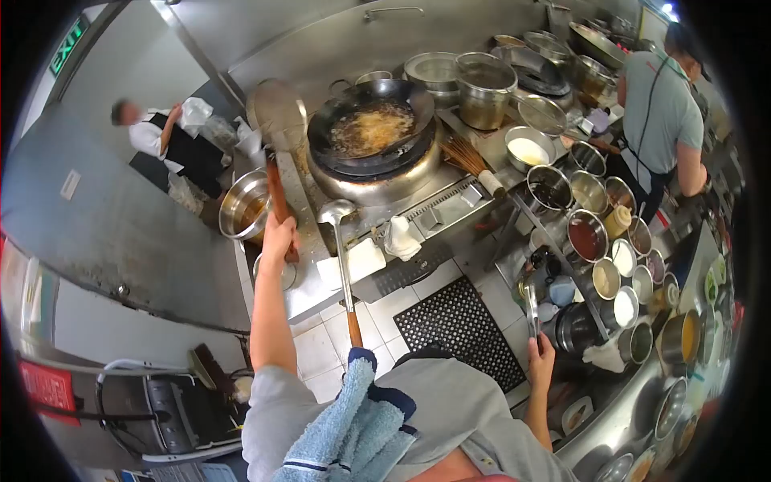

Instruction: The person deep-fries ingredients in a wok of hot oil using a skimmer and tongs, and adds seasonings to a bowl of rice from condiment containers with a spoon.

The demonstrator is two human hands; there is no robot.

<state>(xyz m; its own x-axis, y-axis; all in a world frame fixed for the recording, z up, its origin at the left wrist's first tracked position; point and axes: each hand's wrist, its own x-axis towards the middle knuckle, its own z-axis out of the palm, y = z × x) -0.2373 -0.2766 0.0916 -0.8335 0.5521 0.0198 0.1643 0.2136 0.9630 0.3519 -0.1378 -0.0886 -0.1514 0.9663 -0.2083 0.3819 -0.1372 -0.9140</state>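
- Brown wood fills the grip of the left hand [280,239], whose fingers wrap around the handle of a wooden-handled skimmer [276,189]; its round head, blurred, rises above the steel worktop [303,217], to the left of the wok.
- Slim and shiny, a metal utensil [531,304] sits in the grip of the right hand [540,353], held by its lower end between thumb and fingers; its exact kind I cannot tell.
- Black and wide, the wok [321,138] stands on the round burner, with golden food [375,128] frothing in bubbling oil, well apart from both hands.
- Beside the left hand is a steel pot [234,210] with brownish liquid inside.
- Wood and steel again: a long ladle [336,212] lies across the front edge of the worktop, its handle jutting toward the wearer.
- White cloths [401,238] lie to the right of the ladle; a bamboo brush [472,163] rests nearby, to the right of the burner.
- Metal containers crowd the right side, one with red sauce [587,234].
- Black perforated mat [458,333] covers some floor tiles.
- Blue towel [347,430] drapes over the wearer's grey shirt.
- Two other people stand farther off, one at each side.
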